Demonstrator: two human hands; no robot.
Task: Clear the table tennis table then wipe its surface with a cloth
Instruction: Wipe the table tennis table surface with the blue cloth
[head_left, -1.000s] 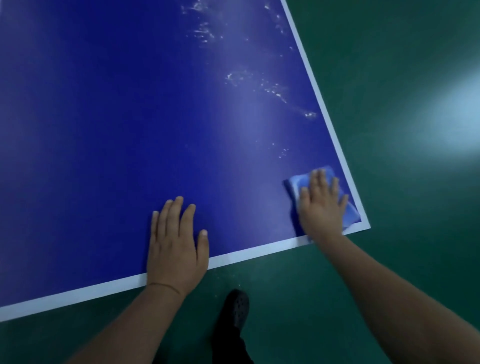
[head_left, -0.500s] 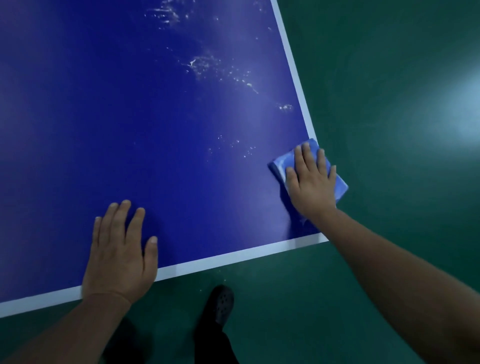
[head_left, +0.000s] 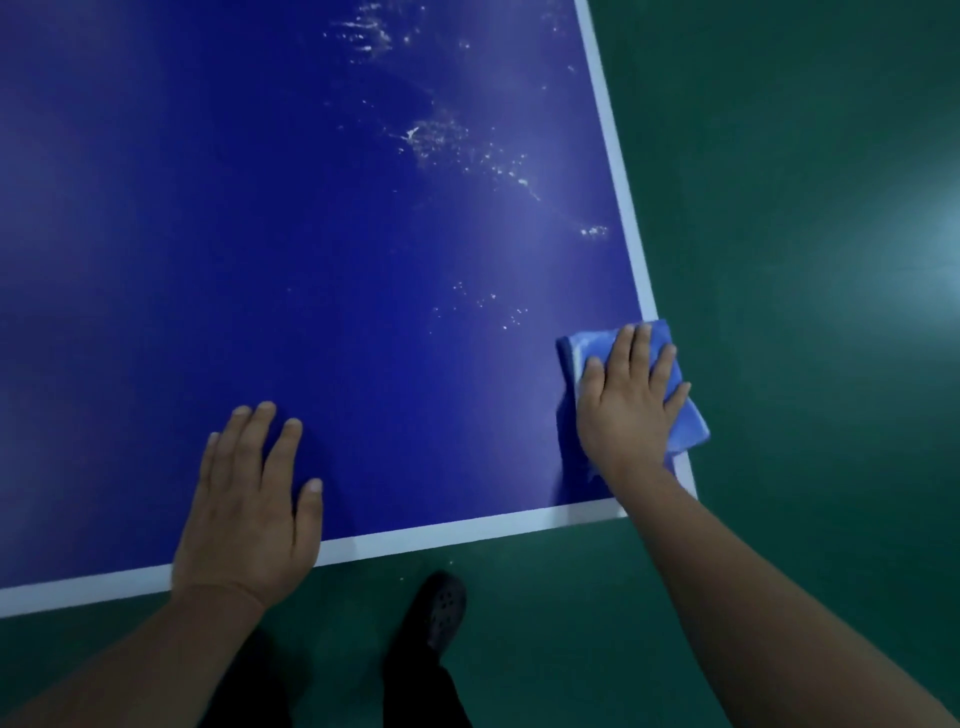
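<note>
The dark blue table tennis table (head_left: 260, 234) with a white border fills the upper left of the head view. A folded light blue cloth (head_left: 685, 421) lies at the table's right edge near the near corner, partly over the white line. My right hand (head_left: 626, 400) presses flat on the cloth with straight fingers. My left hand (head_left: 249, 504) rests flat on the table by the near edge, palm down. White specks and smears (head_left: 452, 145) are scattered on the surface beyond the cloth.
Green floor (head_left: 805, 260) surrounds the table on the right and near side, with a bright glare at the far right. My dark shoe (head_left: 441, 608) stands on the floor just below the near table edge.
My right hand has slid the cloth from the near corner up along the right edge. My left hand has stayed flat near the front edge while the view shifted.
</note>
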